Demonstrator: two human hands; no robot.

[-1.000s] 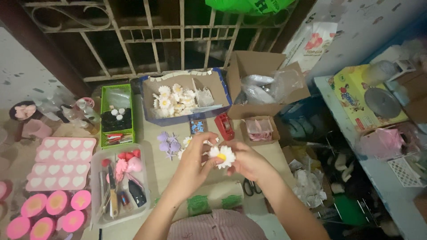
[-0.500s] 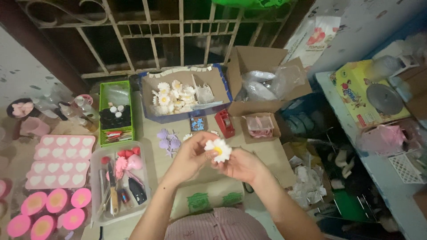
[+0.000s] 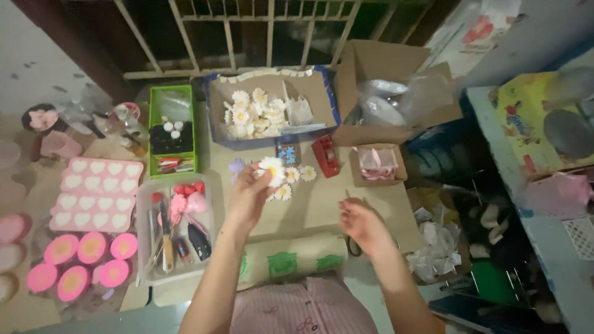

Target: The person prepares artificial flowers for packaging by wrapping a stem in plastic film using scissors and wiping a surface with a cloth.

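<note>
Nearest: a rolled mat [image 3: 291, 260] with green prints, lying crosswise at the table [image 3: 322, 204] edge, just past the person's pink striped shirt.

Right hand [image 3: 362, 222]: low over the table near the scissors [image 3: 354, 244], fingers loosely curled; whether it holds anything cannot be told.

Left hand [image 3: 250, 195]: raised above the table, fingertips pinched on a white daisy [image 3: 272, 170]. The daisy is round with no clear long axis; its yellow centre faces up toward the camera, tilted slightly right.

Just beyond the daisy: three small daisies [image 3: 294, 179] flat on the table, and a purple flower [image 3: 236, 166] beside the hand.

Left of the hand: a clear tray [image 3: 176, 229] of tools and pink pieces; further left, a pink heart mould [image 3: 96, 195] and round pink moulds [image 3: 80, 263].

Further: a red tool [image 3: 326, 156], a small box [image 3: 377, 164] of pink bits, a green box [image 3: 172, 130] with white-capped bottles.

Farthest on the table: a blue-edged box [image 3: 272, 105] full of daisies, and a cardboard box [image 3: 396, 93] holding clear plastic bags.

Surface: tan tabletop, crowded. Room: dim, barred window grille [image 3: 247, 31] behind; cluttered blue shelf [image 3: 532, 185] to the right.
</note>
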